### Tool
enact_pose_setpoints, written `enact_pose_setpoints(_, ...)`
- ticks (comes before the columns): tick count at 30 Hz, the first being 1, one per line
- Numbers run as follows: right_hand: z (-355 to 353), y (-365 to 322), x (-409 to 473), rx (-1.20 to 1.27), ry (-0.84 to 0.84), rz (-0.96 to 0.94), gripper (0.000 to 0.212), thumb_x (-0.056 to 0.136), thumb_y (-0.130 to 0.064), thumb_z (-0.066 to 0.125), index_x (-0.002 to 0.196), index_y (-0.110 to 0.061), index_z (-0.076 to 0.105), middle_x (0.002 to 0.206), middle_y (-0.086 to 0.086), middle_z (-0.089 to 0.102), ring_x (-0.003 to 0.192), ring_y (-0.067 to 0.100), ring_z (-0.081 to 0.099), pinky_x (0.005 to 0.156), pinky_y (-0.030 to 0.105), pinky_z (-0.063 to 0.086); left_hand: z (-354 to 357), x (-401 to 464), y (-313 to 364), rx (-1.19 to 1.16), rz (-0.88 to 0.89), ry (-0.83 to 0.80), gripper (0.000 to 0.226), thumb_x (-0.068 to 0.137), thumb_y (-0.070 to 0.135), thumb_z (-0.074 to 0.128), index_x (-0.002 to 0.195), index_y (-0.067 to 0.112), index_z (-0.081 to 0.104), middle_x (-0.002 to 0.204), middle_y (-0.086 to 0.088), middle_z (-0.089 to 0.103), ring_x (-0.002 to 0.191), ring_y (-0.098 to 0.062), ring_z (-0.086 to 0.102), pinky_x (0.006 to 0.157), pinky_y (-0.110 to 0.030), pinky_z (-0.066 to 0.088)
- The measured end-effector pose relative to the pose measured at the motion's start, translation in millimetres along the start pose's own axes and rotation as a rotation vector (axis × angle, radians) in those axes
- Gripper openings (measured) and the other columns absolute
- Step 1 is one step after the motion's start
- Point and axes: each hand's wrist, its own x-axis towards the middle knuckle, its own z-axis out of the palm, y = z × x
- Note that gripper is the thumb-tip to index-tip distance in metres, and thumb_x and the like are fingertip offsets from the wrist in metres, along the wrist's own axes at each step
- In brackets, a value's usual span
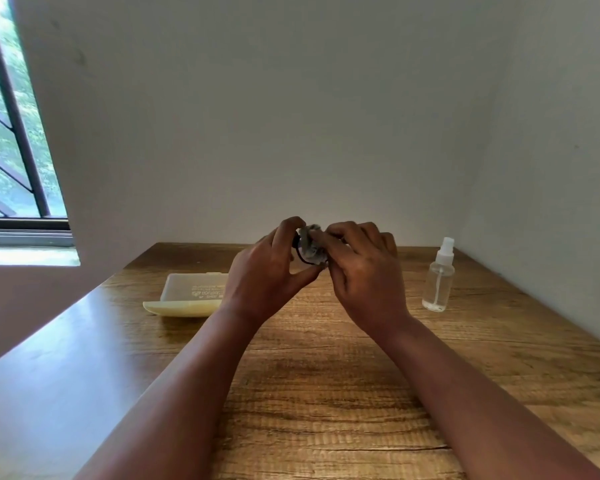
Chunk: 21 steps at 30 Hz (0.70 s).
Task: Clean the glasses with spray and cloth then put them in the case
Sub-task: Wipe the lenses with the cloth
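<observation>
Two hands are holding glasses and a cloth above a table.

Over the wooden table (326,375), the left hand (267,271) is curling its fingers round the dark glasses (300,256), and the right hand (364,268) is pinching the grey cloth (310,245) against them. Farther back, the pale case (187,296) is lying open on the left and the clear spray bottle (439,275) is standing on the right.
</observation>
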Motion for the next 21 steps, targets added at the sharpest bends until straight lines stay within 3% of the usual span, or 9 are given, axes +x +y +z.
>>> enact_pose_setpoints(7, -3, 16, -4, -0.027, 0.033, 0.115, 0.031, 0.088, -0.015, 0.055, 0.116, -0.016, 0.068, 0.106, 0.0, 0.065, 0.097, 0.024, 0.056, 0.077, 0.034, 0.032, -1, 0, -3, -0.006, -0.015, 0.002, 0.063, 0.074, 0.045, 0.079, 0.121, 0.013, 0.052, 0.094, 0.005, 0.069, 0.072, -0.012, 0.07, 0.055, -0.024, 0.049)
enact_pose_setpoints(13, -3, 3, -3, 0.049, -0.043, -0.079, 0.036, 0.09, -0.012, 0.053, 0.123, -0.015, 0.066, 0.115, 0.001, 0.065, 0.104, 0.024, 0.055, 0.082, 0.035, 0.037, 0, -2, -4, 0.021, 0.014, 0.001, 0.06, 0.074, 0.043, 0.08, 0.119, 0.013, 0.053, 0.094, 0.001, 0.072, 0.072, -0.018, 0.071, 0.057, -0.022, 0.045)
enact_pose_setpoints(17, -3, -2, -2, 0.12, -0.087, -0.179, 0.031, 0.088, -0.009, 0.054, 0.114, -0.016, 0.069, 0.115, -0.001, 0.066, 0.104, 0.022, 0.052, 0.082, 0.039, 0.04, 0, -2, -4, 0.038, 0.037, 0.006, 0.058, 0.071, 0.031, 0.082, 0.119, 0.008, 0.057, 0.093, -0.002, 0.072, 0.072, -0.024, 0.07, 0.058, -0.021, 0.04)
enact_pose_setpoints(21, -7, 5, -1, 0.124, -0.08, -0.184, 0.028, 0.086, -0.01, 0.053, 0.104, -0.016, 0.073, 0.109, -0.003, 0.068, 0.1, 0.022, 0.054, 0.08, 0.036, 0.039, -1, -1, -4, 0.024, 0.043, 0.014, 0.059, 0.073, 0.036, 0.079, 0.12, 0.008, 0.057, 0.098, -0.003, 0.072, 0.076, -0.027, 0.071, 0.06, -0.023, 0.041)
